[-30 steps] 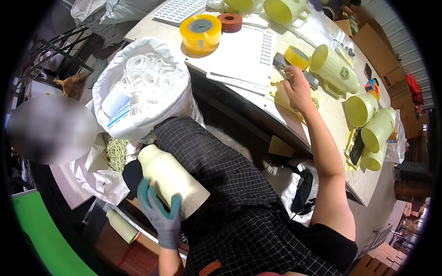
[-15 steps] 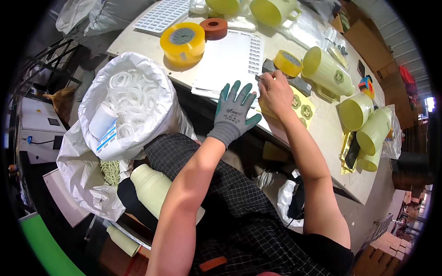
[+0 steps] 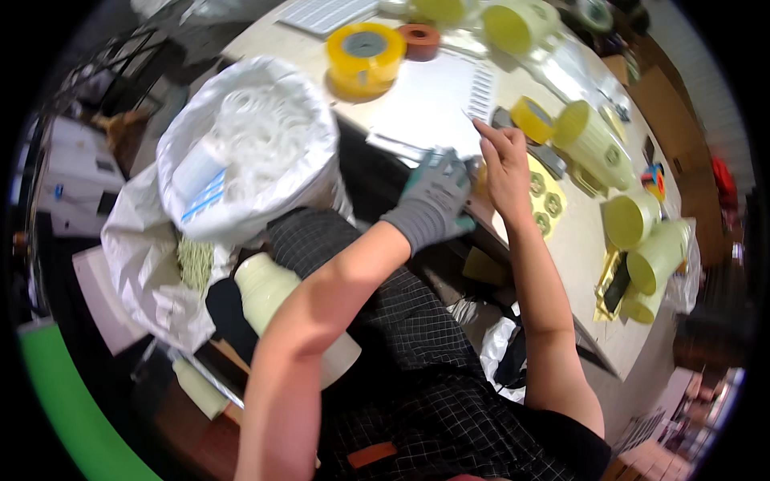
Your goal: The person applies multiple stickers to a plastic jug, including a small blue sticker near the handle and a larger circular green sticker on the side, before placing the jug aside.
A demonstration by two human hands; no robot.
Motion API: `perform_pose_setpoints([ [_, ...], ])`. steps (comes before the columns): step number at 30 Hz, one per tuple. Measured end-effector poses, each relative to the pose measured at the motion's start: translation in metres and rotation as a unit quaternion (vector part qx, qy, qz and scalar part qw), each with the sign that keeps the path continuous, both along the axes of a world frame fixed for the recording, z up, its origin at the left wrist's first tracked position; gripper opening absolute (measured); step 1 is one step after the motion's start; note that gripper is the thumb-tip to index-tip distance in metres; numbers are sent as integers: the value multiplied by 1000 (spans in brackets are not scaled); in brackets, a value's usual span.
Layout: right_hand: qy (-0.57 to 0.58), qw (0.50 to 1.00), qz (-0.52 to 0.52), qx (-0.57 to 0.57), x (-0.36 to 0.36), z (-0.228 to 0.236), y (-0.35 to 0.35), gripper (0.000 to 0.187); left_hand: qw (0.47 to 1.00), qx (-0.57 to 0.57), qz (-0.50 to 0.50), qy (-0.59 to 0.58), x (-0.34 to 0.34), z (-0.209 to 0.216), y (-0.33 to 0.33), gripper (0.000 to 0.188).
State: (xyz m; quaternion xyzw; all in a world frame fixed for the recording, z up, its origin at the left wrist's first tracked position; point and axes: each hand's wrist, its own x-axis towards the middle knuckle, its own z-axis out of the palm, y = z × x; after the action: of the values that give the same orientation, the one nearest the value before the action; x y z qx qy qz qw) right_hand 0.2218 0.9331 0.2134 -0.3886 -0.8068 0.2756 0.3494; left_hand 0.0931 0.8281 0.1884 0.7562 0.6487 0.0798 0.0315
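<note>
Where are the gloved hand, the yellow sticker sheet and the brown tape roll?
Gloved left hand point(image 3: 437, 197), head view: back of the hand.
Yellow sticker sheet point(image 3: 546, 197), head view: its middle.
Brown tape roll point(image 3: 421, 50), head view: outer side.

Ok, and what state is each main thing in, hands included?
Left hand: gloved, at the table edge; grip unclear.
Right hand: bare, index finger extended; grip unclear.
Yellow sticker sheet: flat, stickers on it.
White papers: flat, stacked.
Large yellow tape roll: lying flat.
Reddish-brown roll: lying flat.
Handled green pitcher: on its side, mouth uncovered.
White bag: open, filled with clear rings.
Cream bottle: lying tilted, partly behind left forearm.
</note>
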Motion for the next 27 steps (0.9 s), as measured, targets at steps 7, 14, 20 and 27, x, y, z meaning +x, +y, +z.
perform_pose_setpoints([
  [7, -11, 982, 186, -3, -36, -1, -146, 42, 987, 69, 22, -142, 1, 57, -209, 40],
  [14, -8, 934, 349, 80, -60, -15, -251, 48, 890, 200, 397, -102, -3, 31, -363, 43],
  [20, -17, 908, 380, 178, -67, -21, -269, 51, 860, 245, 425, -138, 21, -1, -381, 41],
  [27, -22, 899, 386, 206, -70, -25, -278, 53, 851, 274, 421, -154, 19, -11, -386, 42],
])
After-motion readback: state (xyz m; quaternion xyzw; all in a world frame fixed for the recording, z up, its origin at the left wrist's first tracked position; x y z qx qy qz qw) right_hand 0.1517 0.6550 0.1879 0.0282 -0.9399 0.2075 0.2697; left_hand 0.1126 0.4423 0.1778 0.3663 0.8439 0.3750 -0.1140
